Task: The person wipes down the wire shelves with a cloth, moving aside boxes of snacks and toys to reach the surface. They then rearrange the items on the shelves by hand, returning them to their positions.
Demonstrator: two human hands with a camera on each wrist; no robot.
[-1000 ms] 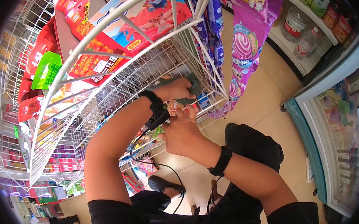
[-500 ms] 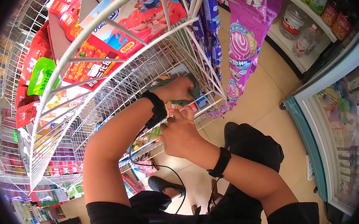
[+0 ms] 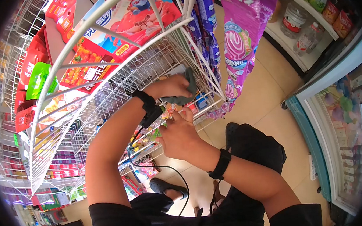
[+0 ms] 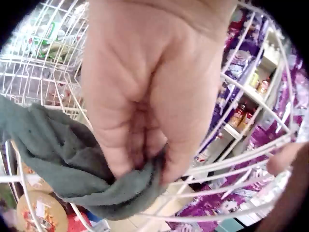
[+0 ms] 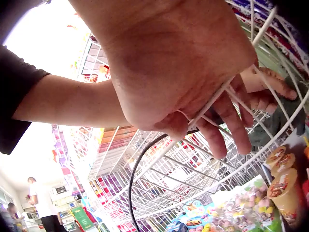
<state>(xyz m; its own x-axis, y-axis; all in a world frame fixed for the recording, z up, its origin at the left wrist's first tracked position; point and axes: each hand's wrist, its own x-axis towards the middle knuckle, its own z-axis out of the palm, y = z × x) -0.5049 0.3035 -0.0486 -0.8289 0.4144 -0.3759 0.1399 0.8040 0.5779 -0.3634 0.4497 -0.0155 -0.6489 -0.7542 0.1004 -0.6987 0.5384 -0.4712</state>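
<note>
In the head view my left hand (image 3: 171, 87) reaches into a white wire basket (image 3: 214, 104). Its fingers and thumb pinch a dark green cloth (image 4: 63, 157), which droops in folds over a basket wire in the left wrist view. My right hand (image 3: 180, 136) is nearer to me, at the basket's front rim. Seen from the right wrist, its fingers (image 5: 236, 133) bend over the rim wire, with the thumb on the near side. Beside the cloth are tubs with orange labels (image 5: 282, 191). A packet of small colourful sweets (image 5: 244, 205) lies lower down.
Boxed and bagged snacks (image 3: 135, 23) fill the upper rack. Purple packets (image 3: 237, 45) hang on the right side. Farther right are a shelf with jars (image 3: 293, 21) and a glass-topped freezer (image 3: 348, 129). A black cable (image 3: 168, 167) loops below my left forearm.
My left hand has shifted slightly left with the cloth, whose right end now stands higher beside the fingers. The head view has drifted a little; my right hand stays at the rim.
</note>
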